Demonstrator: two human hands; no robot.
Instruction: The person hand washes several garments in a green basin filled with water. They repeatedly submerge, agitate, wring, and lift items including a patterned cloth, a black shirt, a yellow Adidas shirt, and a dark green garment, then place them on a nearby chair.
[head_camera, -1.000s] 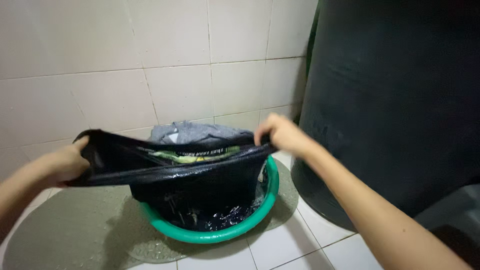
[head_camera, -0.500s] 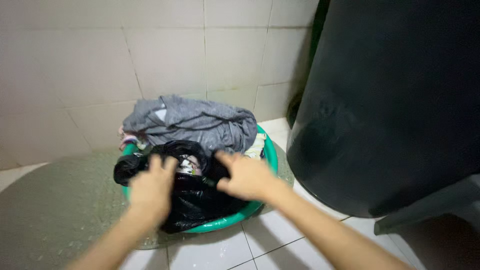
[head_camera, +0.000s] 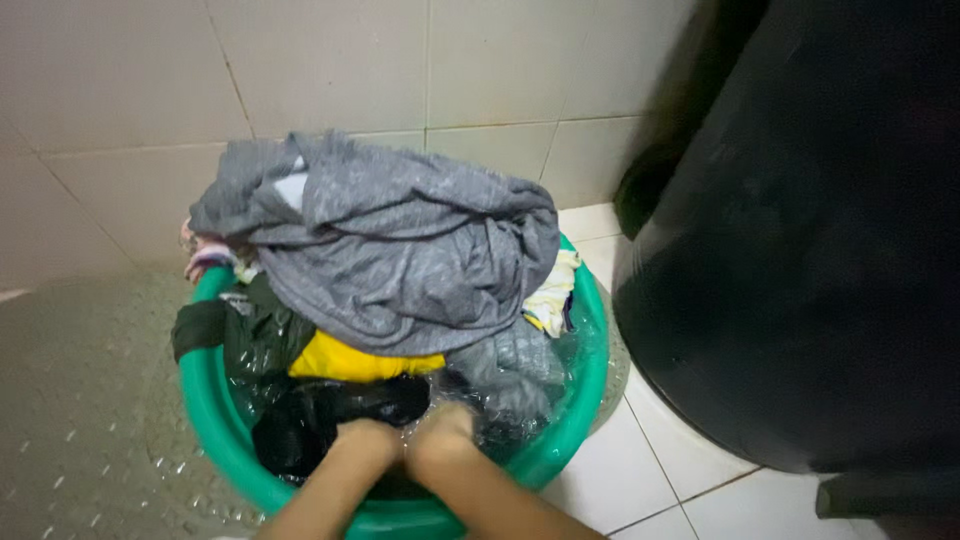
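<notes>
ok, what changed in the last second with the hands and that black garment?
The black garment, stretched wide above the green basin a second ago, was bunched and pushed down into the water. Both hands came together: left hand and right hand now press side by side at the near rim, fingers hidden. The view moved closer. The grey garment on the pile and the black barrel stayed put.

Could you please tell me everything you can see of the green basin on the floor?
The green basin is a round, smooth tub that looks like plastic, standing upright on a mat near the tiled wall, beside a large dark barrel. It holds water and a heap of clothes: a grey garment on top, yellow and black cloth below. Both hands, the left hand and the right hand, press into the wet black cloth.
</notes>
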